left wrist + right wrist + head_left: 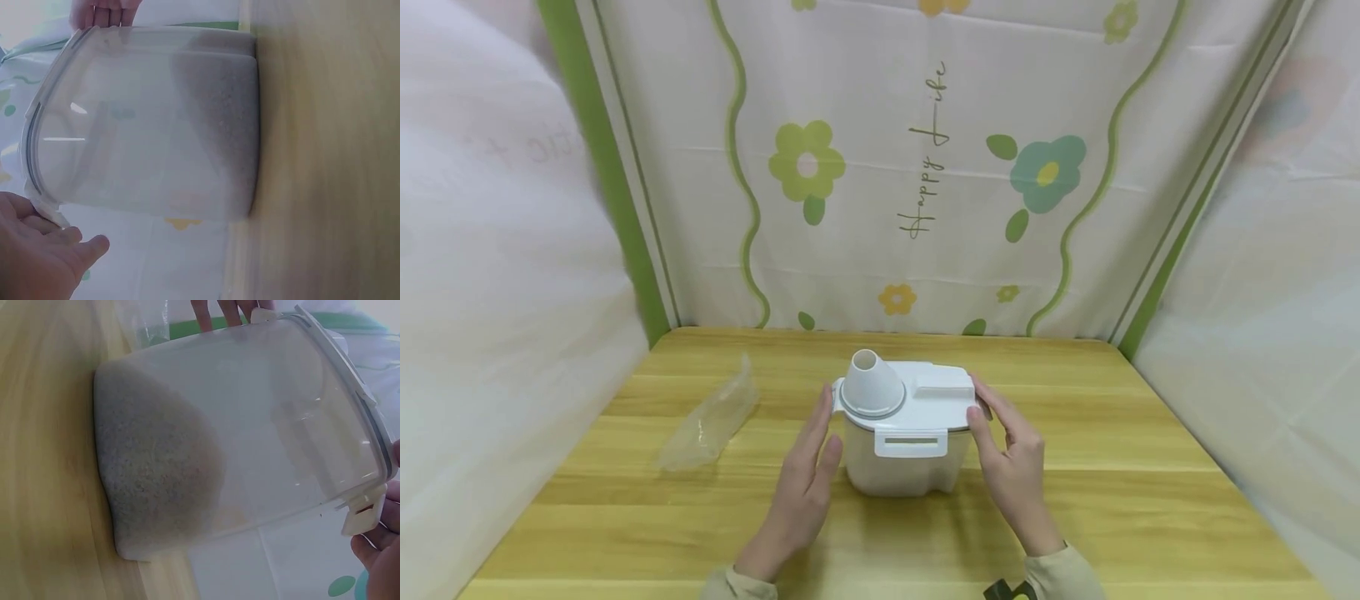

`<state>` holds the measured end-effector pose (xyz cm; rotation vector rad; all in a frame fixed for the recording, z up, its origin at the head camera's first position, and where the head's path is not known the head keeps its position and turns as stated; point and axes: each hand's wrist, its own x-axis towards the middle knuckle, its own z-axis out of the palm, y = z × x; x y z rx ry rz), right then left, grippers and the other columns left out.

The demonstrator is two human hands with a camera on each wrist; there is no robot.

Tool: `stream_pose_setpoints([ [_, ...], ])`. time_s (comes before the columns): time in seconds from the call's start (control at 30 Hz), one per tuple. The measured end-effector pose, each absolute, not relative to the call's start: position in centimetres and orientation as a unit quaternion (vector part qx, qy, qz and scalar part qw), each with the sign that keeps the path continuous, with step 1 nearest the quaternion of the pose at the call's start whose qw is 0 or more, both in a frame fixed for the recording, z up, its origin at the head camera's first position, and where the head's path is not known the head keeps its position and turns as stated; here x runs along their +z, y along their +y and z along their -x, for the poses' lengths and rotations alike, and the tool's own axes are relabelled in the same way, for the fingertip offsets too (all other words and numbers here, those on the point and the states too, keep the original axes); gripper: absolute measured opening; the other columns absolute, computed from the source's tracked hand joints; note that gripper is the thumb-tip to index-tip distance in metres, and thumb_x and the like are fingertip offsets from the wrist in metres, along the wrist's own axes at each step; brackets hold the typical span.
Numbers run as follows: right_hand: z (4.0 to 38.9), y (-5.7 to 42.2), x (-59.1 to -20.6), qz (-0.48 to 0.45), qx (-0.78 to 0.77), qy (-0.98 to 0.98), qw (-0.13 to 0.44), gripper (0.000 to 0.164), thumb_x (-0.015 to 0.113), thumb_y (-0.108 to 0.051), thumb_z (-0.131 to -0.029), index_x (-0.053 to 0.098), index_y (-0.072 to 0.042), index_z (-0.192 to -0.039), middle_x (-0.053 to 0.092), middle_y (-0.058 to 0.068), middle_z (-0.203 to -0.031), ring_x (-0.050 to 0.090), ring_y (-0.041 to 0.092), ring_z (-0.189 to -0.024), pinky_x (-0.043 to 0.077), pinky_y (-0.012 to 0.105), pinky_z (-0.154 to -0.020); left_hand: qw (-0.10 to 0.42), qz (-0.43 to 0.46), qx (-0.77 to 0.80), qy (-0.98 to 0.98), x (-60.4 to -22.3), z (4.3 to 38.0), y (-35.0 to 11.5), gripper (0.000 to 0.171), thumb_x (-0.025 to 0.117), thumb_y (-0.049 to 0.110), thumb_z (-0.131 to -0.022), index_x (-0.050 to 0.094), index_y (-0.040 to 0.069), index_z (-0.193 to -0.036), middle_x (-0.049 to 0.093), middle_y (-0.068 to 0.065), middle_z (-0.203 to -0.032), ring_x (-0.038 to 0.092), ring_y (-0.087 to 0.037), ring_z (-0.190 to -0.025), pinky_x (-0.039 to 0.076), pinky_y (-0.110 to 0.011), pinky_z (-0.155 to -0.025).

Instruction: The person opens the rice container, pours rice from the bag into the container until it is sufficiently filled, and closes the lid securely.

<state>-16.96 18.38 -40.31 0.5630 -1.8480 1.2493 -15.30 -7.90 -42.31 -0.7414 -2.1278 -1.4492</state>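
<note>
The left hand (800, 487), lower centre, had fingers nearly straight, touching the left clip (51, 212); the right hand (1011, 471), loosely spread, touched the lid (940, 410) at its right end. Neither seemed to grip. Between them stood the box (887, 473), grainy filler (156, 462) inside. The lid was on, but the left clip and right clip (364, 515) stuck outward, so fastening looked unfinished. At middle left lay a clear bag (709, 427).
</note>
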Motion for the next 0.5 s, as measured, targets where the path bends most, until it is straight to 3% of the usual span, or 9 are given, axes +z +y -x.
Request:
stream_pose_setpoints([
  [0.2,16.71,18.47,-40.29,-0.208,0.515,-0.74,0.38,0.038,0.063,0.012,-0.09,0.063,0.004,-0.127,0.063,0.016,-0.126,0.059,0.028,-0.116,0.046,0.029,-0.1,0.207,0.281,-0.537,-0.768,-42.57,15.21,-7.56,0.054,0.035,0.005,-0.106,0.016,0.003,-0.156,0.013,-0.003,-0.162,0.016,-0.026,-0.146,0.031,-0.039,-0.111],
  [0.33,16.21,17.97,-39.57,-0.209,0.515,-0.737,0.384,0.036,0.062,0.013,-0.089,0.063,0.007,-0.125,0.063,0.019,-0.125,0.06,0.031,-0.115,0.046,0.029,-0.099,0.193,0.281,-0.547,-0.764,-42.62,15.19,-7.44,0.056,0.034,0.004,-0.106,0.012,0.005,-0.157,0.01,-0.002,-0.163,0.014,-0.024,-0.147,0.033,-0.043,-0.109],
  [0.5,16.14,17.99,-39.75,-0.196,0.515,-0.74,0.385,0.036,0.063,0.011,-0.09,0.064,0.004,-0.125,0.064,0.015,-0.124,0.061,0.03,-0.113,0.047,0.031,-0.098,0.186,0.279,-0.557,-0.76,-42.67,15.2,-7.18,0.06,0.036,0.002,-0.105,0.009,0.008,-0.158,0.01,-0.001,-0.163,0.017,-0.023,-0.146,0.034,-0.046,-0.108],
])
